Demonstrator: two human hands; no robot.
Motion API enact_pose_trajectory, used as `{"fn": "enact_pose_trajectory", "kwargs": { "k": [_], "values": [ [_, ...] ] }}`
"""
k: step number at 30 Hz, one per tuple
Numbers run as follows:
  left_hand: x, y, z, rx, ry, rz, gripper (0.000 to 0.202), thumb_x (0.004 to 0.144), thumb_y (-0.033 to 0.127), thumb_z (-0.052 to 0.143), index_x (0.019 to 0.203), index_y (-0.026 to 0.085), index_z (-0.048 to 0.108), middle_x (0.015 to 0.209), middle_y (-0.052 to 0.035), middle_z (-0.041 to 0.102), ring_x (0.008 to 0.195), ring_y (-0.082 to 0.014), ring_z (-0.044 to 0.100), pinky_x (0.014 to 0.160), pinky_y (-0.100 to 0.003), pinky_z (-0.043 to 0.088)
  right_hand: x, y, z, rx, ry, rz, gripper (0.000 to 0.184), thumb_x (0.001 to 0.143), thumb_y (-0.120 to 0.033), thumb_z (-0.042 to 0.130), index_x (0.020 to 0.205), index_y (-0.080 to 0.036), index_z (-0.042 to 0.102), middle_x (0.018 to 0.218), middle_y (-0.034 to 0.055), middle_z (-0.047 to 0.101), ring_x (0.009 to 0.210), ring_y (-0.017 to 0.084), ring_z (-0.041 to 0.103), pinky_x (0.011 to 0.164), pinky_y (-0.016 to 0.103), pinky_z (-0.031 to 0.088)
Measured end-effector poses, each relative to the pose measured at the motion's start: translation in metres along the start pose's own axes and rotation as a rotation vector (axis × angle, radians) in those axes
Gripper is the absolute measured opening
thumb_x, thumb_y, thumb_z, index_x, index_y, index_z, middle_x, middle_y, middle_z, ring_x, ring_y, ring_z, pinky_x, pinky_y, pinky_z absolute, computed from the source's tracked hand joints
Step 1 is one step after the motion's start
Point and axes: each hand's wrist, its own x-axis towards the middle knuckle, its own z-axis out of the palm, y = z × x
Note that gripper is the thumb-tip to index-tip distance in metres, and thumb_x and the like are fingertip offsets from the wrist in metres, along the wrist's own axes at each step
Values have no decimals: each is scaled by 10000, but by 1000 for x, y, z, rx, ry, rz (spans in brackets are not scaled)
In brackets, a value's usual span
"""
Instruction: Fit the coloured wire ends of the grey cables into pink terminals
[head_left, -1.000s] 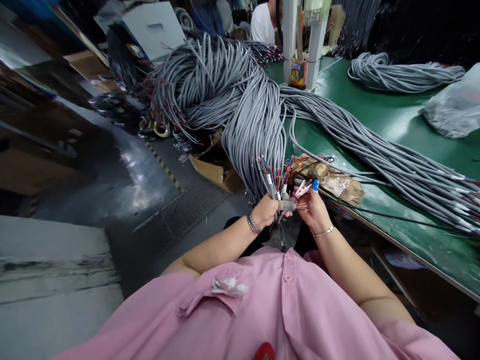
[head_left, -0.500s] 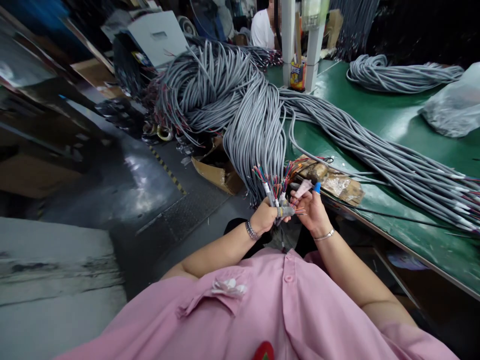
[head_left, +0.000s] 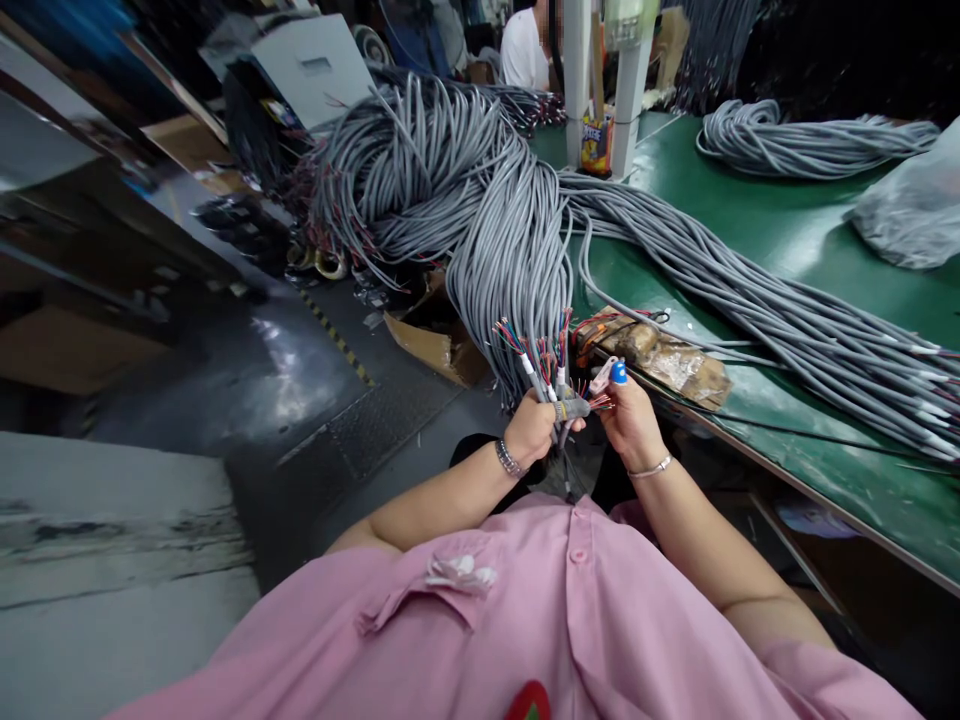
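My left hand [head_left: 531, 430] is closed around several grey multi-core cables [head_left: 534, 376]. Their stripped ends fan upward in thin coloured wires [head_left: 513, 338]. Across that hand lies a grey piece with a yellowish band [head_left: 571, 409], either a thumb cover or a cable end; I cannot tell which. Fine reddish wires [head_left: 601, 402] stick out at its tip, towards my right hand [head_left: 631, 425]. A blue cover [head_left: 618, 372] sits on the right thumb. Curled right fingers hold a small pale pink thing [head_left: 602, 376] beside the wires, its kind unclear.
A large heap of grey cables [head_left: 420, 160] hangs over the edge of the green table [head_left: 787, 225]; another bundle [head_left: 720, 270] lies across it. A taped brown block [head_left: 660, 355] is near my right hand. An open cardboard box [head_left: 442, 350] stands on the floor. Someone in white [head_left: 525, 50] is behind.
My right hand has turned and its fingers have curled in by the wire ends. The pale pink thing has moved slightly left and shows less. My left hand keeps its hold on the cables.
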Motion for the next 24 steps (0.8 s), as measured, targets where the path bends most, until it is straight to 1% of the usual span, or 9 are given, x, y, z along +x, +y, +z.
{"fn": "enact_pose_trajectory", "kwargs": {
  "k": [3, 5, 6, 8, 11, 13, 18, 21, 24],
  "values": [
    [0, 0, -1, 43, -10, -4, 266, 555, 295, 811, 565, 110, 620, 472, -12, 567, 436, -102, 531, 456, -231, 401, 0, 4, -6, -195, 104, -189, 375, 798, -546, 659, 684, -188, 648, 597, -20, 599, 530, 95, 474, 532, 239, 390],
    [0, -1, -2, 72, -16, -6, 262, 564, 297, 808, 566, 110, 625, 478, -20, 579, 438, -105, 534, 454, -231, 392, 1, 6, -9, -246, 92, -228, 422, 831, -582, 595, 686, -191, 660, 609, -7, 613, 544, 101, 488, 544, 241, 402],
    [1, -2, -3, 80, -17, -3, 261, 568, 294, 807, 558, 113, 619, 474, -20, 577, 439, -106, 537, 454, -231, 391, 1, 6, -9, -221, 58, -203, 441, 833, -602, 579, 693, -193, 663, 628, 0, 626, 556, 107, 505, 553, 244, 417],
    [1, -4, -4, 100, -25, 6, 263, 582, 292, 800, 538, 117, 609, 469, -20, 574, 438, -106, 536, 453, -231, 387, 2, 4, -7, -100, -7, -99, 440, 802, -624, 605, 716, -196, 664, 671, 9, 651, 581, 119, 542, 567, 254, 451],
    [2, -6, -4, 137, -48, 26, 259, 618, 292, 781, 533, 115, 612, 474, -23, 580, 425, -92, 517, 457, -230, 388, 4, 0, -1, 67, -23, 38, 401, 731, -595, 703, 760, -197, 665, 709, 6, 671, 614, 132, 585, 573, 261, 480],
    [2, -6, -2, 139, -48, 26, 254, 618, 288, 780, 540, 118, 609, 475, -14, 577, 418, -86, 508, 462, -231, 395, 5, -2, 3, 106, -4, 53, 384, 709, -566, 739, 765, -193, 663, 704, 1, 669, 615, 128, 591, 566, 255, 482],
    [0, -5, 1, 76, -5, 4, 303, 548, 273, 821, 531, 139, 549, 461, 23, 536, 413, -92, 515, 437, -225, 387, 3, -2, 5, 178, 14, 101, 384, 706, -568, 743, 757, -201, 644, 688, -15, 658, 584, 110, 579, 551, 244, 491],
    [-3, -7, -2, 65, -8, 22, 295, 558, 271, 813, 524, 136, 554, 464, 13, 551, 421, -97, 529, 444, -226, 399, 0, -3, 1, 216, -21, 151, 425, 697, -623, 718, 751, -210, 631, 689, -19, 654, 566, 107, 566, 535, 245, 498],
    [-7, -11, -7, 67, -4, 47, 247, 576, 277, 802, 560, 121, 611, 503, -20, 608, 447, -108, 558, 475, -236, 435, -2, -5, -3, 201, -95, 215, 490, 705, -687, 662, 777, -203, 645, 731, 5, 674, 576, 115, 570, 545, 259, 517]
  ]
}}
